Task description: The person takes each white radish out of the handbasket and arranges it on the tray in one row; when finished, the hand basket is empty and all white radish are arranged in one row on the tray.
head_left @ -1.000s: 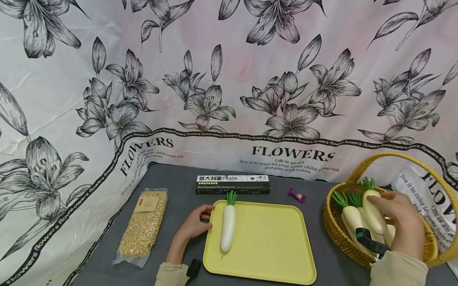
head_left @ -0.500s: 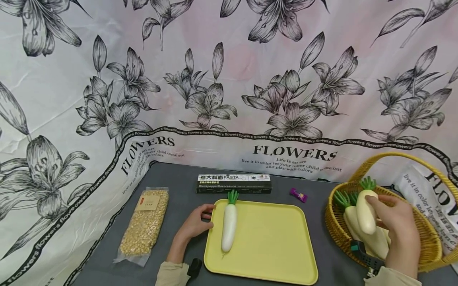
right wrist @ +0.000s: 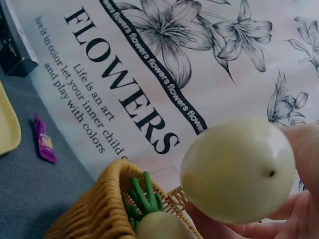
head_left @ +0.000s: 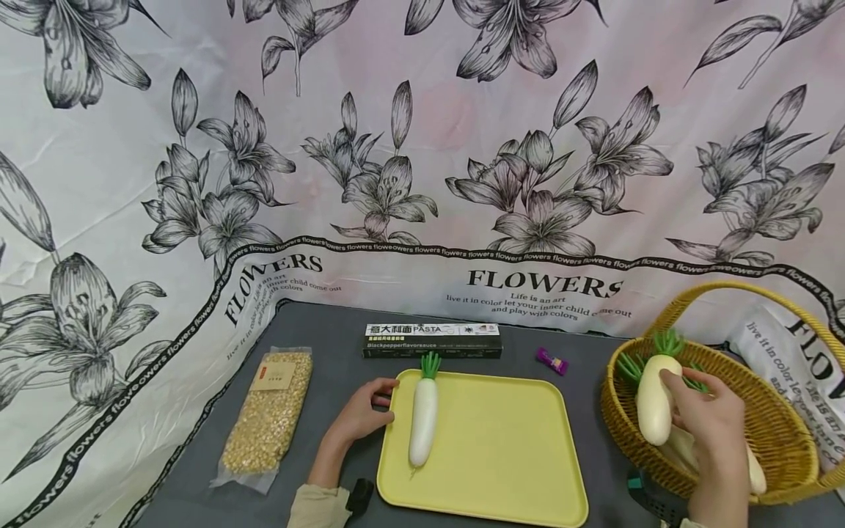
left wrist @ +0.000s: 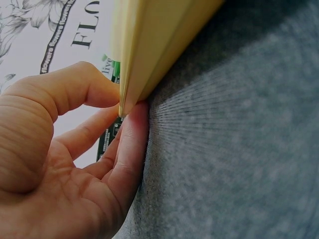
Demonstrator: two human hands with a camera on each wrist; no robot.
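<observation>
My right hand [head_left: 709, 418] grips a white radish [head_left: 655, 400] with green tops, held over the wicker basket [head_left: 617, 433]. The right wrist view shows this radish [right wrist: 234, 172] end-on, blunt tip toward the camera. More radishes lie beneath it, one with a pale top [right wrist: 164, 226] by the basket wall. My left hand [head_left: 361, 412] is at the left edge of the yellow tray [head_left: 502, 447]; in the left wrist view its thumb and fingers pinch the tray's rim [left wrist: 130, 97]. A longer, slimmer white radish [head_left: 423, 422] lies lengthwise on the tray's left side.
A clear bag of yellow kernels [head_left: 267, 411] lies at the left. Behind the tray stands a black-and-white pasta box [head_left: 432, 341], with a small purple-wrapped sweet [head_left: 551, 361] to its right. The basket's tall handle [head_left: 739, 286] arches over its opening. Flower-printed cloth [head_left: 422, 183] hangs behind.
My right hand has moved left and toward the camera with the radish, bringing it from among the others to the basket's left side. My left hand has stayed at the tray's edge.
</observation>
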